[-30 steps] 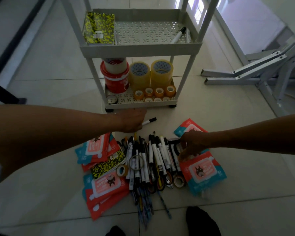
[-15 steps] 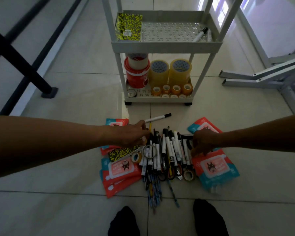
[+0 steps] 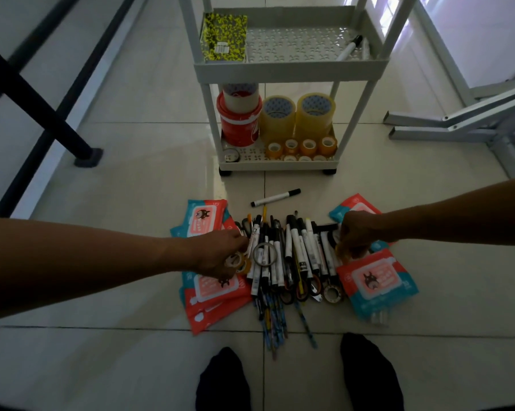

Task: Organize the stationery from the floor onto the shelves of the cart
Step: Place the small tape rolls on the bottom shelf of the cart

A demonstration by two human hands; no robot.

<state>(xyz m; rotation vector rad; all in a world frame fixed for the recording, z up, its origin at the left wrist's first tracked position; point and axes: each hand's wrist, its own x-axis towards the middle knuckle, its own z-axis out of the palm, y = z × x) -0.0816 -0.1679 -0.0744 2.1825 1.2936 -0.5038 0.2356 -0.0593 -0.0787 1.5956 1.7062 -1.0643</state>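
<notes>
Left hand (image 3: 217, 256): fingers curled round a small tape roll (image 3: 235, 260) at the pile's left edge.
Right hand (image 3: 357, 232): curled down at the pile's right edge; what it holds, cannot tell.
Pens and markers (image 3: 291, 256): heaped on the floor before the cart (image 3: 291, 69), long axes toward it, apparently grouped for sorting.
Stray marker (image 3: 275, 198): apart, lying crosswise.

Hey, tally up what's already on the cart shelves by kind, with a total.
Yellow-and-black patterned notebook: 1
White marker with black cap: 1
Big clear tape rolls: 2
Red tape roll stack topped by a white roll: 1
Small amber tape rolls, upright row: 4
Small dark round item: 1
Total: 10; the low pale rolls in front are uncounted.
</notes>
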